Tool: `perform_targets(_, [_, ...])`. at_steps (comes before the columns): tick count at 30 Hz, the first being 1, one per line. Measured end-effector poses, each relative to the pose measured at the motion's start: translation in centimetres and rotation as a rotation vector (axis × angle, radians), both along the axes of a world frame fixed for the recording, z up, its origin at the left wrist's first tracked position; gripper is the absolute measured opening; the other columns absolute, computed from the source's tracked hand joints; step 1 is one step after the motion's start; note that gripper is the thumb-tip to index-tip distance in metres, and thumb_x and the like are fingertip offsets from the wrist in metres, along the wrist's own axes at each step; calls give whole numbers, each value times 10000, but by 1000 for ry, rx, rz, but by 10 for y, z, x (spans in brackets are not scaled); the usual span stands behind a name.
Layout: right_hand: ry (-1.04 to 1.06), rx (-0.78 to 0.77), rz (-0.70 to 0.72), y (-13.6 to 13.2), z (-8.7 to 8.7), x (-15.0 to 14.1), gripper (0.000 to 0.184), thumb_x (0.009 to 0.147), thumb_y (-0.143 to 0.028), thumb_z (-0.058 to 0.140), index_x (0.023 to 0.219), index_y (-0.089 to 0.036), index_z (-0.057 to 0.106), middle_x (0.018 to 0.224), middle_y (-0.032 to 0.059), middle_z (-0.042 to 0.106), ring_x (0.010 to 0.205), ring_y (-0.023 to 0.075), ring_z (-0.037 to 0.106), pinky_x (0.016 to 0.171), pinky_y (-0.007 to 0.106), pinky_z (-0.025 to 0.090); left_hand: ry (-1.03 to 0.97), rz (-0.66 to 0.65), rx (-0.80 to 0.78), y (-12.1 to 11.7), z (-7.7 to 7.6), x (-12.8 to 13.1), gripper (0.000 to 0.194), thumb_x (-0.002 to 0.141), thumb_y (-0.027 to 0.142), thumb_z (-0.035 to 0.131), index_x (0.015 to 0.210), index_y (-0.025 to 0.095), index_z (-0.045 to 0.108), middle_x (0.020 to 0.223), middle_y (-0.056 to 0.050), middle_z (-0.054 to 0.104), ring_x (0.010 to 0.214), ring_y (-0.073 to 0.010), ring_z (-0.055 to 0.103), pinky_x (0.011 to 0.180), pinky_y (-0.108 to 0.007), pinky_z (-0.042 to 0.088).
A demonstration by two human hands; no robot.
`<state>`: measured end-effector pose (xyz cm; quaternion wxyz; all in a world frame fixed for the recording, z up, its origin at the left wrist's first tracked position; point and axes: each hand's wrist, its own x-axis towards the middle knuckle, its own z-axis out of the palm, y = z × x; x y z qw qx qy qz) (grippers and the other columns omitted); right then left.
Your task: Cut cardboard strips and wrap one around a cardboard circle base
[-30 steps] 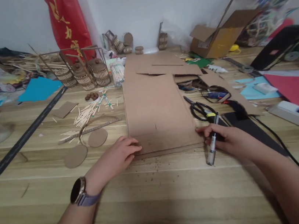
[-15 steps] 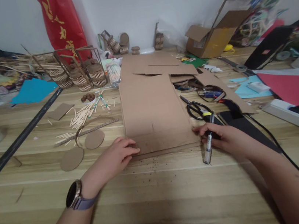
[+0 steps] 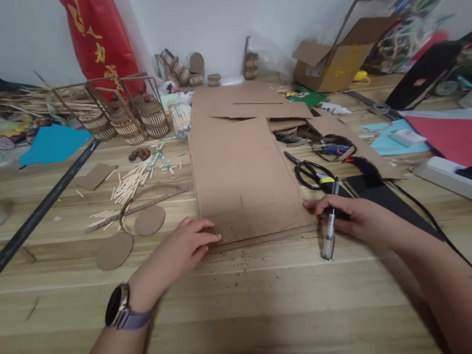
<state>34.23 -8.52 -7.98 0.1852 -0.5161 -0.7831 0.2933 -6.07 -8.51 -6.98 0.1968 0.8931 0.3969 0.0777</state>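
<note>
A long brown cardboard sheet (image 3: 241,170) lies flat on the wooden table (image 3: 255,315), running away from me. My left hand (image 3: 180,252), with a watch on its wrist, pinches the sheet's near left corner. My right hand (image 3: 356,218) touches the near right corner with its fingertips while its fingers are closed round a silver and black pen (image 3: 330,228), tip pointing toward me.
Black scissors (image 3: 308,171) lie just right of the sheet, with a black cable (image 3: 447,241) trailing past my right arm. Two cardboard discs (image 3: 132,235), a ruler (image 3: 134,206) and loose sticks sit to the left. Small woven baskets (image 3: 131,118), an open box (image 3: 334,60) and coloured paper crowd the back.
The view shifted slightly between one second ago and half a second ago. Both hands keep their places on the sheet's near corners.
</note>
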Motion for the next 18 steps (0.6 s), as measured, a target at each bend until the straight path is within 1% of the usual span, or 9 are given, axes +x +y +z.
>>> perform_targets(3, [19, -6, -9, 0, 0, 0, 153, 866, -387, 586, 936, -253, 610, 1258, 94, 696, 1148, 287, 656, 950, 448, 519, 16, 3, -7, 0, 1, 0, 393, 898, 50, 513, 1166, 252, 717, 1285, -67, 618, 1191, -234, 523, 1033, -414, 446])
perform_targets(8, [5, 3, -2, 0, -4, 3, 143, 881, -371, 561, 961, -261, 605, 1277, 90, 685, 1155, 278, 653, 960, 453, 513, -4, 2, -22, 0, 1, -1, 391, 903, 56, 511, 1171, 257, 714, 1292, -68, 609, 1203, -231, 513, 1041, -415, 433])
perform_targets(10, [3, 11, -7, 0, -5, 3, 151, 874, -382, 571, 958, -261, 605, 1265, 90, 691, 1140, 281, 660, 953, 455, 518, -10, 0, -31, -1, 0, -2, 374, 906, 86, 540, 1186, 272, 704, 1305, -62, 602, 1219, -233, 504, 1050, -418, 428])
perform_targets(14, [5, 25, -6, 1, -4, 1, 170, 864, -395, 577, 955, -256, 612, 1245, 93, 700, 1122, 281, 670, 941, 448, 527, -6, 1, -48, -1, -1, -3, 351, 877, 167, 652, 1212, 269, 687, 1326, -67, 589, 1232, -249, 494, 1061, -429, 422])
perform_targets(18, [9, 41, -2, 2, -3, -1, 162, 858, -386, 575, 947, -257, 614, 1226, 89, 710, 1107, 278, 679, 920, 434, 540, -4, 5, -48, 1, -2, -3, 348, 874, 151, 659, 1201, 267, 692, 1313, -65, 600, 1207, -243, 507, 1056, -425, 424])
